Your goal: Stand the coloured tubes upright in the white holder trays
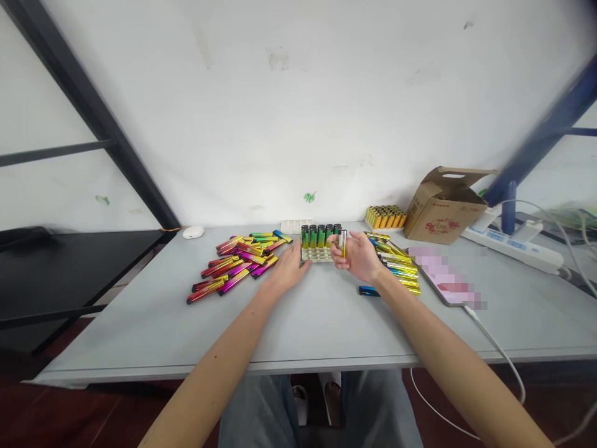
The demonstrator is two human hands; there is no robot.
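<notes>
Lighter (342, 244), as we read this shiny, silvery tube, stands nearly upright in our right hand (361, 256), whose fingers are curled about it at the right side of a pale, holed tray (317, 256). Just left of those fingers, green-and-yellow lighters (321, 236) stand in a row in the tray.

We judge the held piece light and stiff, with a smooth casing that could slip if pinched too loosely. It looks sturdy enough for a firm grip, though we would spare it a knock. The middle of the barrel seems the best place for thumb and fingertips, leaving the ends free.

Our right forearm slants inward from the near right, the palm turned toward the left hand. Our left hand (290, 267) lies low at the tray's left edge, unclenched, thumb spread apart; how hard it presses, we cannot tell. To the left of its fingers, red, purple and gold lighters (240, 261) lie heaped on the desk (298, 336). More, mostly gold, lighters (403, 270) lie right of the right fingers, partly behind our forearm.
</notes>
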